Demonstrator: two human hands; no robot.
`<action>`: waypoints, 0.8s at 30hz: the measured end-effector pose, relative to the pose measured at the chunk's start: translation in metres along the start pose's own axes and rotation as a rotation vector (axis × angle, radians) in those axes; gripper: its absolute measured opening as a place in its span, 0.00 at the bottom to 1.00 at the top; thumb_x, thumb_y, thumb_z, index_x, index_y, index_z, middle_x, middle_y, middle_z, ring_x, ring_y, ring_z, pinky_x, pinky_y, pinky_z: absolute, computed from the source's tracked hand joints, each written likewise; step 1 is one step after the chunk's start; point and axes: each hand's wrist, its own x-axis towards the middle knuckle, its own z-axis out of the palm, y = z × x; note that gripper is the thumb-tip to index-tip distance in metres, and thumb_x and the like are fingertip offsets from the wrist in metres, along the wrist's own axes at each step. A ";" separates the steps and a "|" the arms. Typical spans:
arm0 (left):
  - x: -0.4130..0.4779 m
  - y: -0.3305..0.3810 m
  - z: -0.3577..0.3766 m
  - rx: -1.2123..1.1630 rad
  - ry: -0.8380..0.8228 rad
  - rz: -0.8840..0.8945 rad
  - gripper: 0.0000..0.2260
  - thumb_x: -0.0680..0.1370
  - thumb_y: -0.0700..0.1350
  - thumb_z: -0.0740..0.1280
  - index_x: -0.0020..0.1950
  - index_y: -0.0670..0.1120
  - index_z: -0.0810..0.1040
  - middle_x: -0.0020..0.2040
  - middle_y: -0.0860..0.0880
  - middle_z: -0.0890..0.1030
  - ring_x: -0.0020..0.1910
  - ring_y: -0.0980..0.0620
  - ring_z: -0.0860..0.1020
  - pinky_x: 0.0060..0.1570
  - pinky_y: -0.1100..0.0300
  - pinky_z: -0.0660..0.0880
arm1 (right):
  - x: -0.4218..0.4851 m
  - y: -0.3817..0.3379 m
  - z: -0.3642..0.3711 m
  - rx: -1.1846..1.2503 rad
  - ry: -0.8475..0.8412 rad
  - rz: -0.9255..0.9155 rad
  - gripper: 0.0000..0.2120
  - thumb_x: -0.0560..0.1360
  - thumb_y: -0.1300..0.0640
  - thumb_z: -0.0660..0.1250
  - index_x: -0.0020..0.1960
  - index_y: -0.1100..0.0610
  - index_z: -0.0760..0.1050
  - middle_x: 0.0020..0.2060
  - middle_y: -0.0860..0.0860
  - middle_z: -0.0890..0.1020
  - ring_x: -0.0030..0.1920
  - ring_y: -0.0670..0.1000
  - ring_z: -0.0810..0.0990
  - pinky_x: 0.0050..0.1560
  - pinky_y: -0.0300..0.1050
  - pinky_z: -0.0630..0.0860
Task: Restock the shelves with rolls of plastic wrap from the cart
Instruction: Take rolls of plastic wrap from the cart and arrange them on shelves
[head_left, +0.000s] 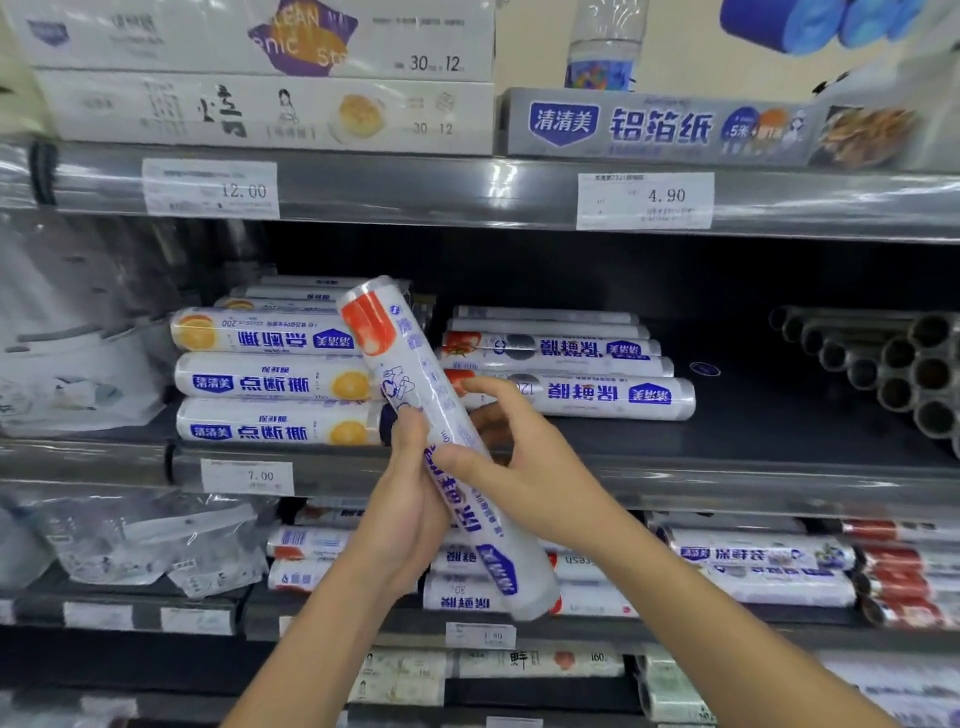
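While both hands clasp it, the roll of plastic wrap (410, 364) hangs tilted in front of the middle shelf (727, 483), with its red-marked end up and to the left and its other end down toward the person. The left hand (408, 504) wraps round the roll's middle from the left. The right hand (524, 467) cups it from the right, thumb on the front and fingers curled behind. The cart is out of view.

Just beyond the hands lies the red-marked stack (566, 395), which looks like the matching product. The orange-marked stack (270, 384) to its left does not.

To place the roll well, the person would likely turn it level and parallel with the shelf edge, then lay it on the dark bare shelf in front of the red-marked stack or on top of it. A soft set-down matters, since round rolls can nudge one another and roll off. Farther right, the stack of dark tubes (883, 364) sits well apart and should not interfere.
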 end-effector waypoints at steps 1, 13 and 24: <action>0.000 -0.001 0.004 -0.012 -0.028 0.012 0.31 0.82 0.65 0.51 0.78 0.49 0.66 0.70 0.41 0.78 0.69 0.45 0.77 0.61 0.51 0.79 | 0.001 0.001 -0.001 0.002 0.008 0.012 0.30 0.75 0.46 0.75 0.73 0.43 0.66 0.54 0.40 0.80 0.53 0.39 0.80 0.55 0.41 0.80; 0.017 0.010 -0.011 1.095 0.047 0.426 0.12 0.81 0.58 0.64 0.61 0.56 0.79 0.57 0.64 0.77 0.61 0.61 0.74 0.62 0.59 0.72 | 0.010 -0.017 -0.075 -0.302 0.085 -0.041 0.21 0.74 0.49 0.75 0.66 0.48 0.78 0.54 0.39 0.83 0.54 0.39 0.81 0.58 0.42 0.78; 0.031 -0.026 -0.043 1.752 0.054 0.702 0.23 0.71 0.56 0.76 0.62 0.47 0.82 0.53 0.52 0.77 0.53 0.53 0.70 0.52 0.54 0.75 | 0.034 0.040 -0.095 -0.749 -0.109 0.022 0.27 0.77 0.46 0.72 0.74 0.49 0.72 0.69 0.49 0.76 0.69 0.52 0.72 0.70 0.51 0.68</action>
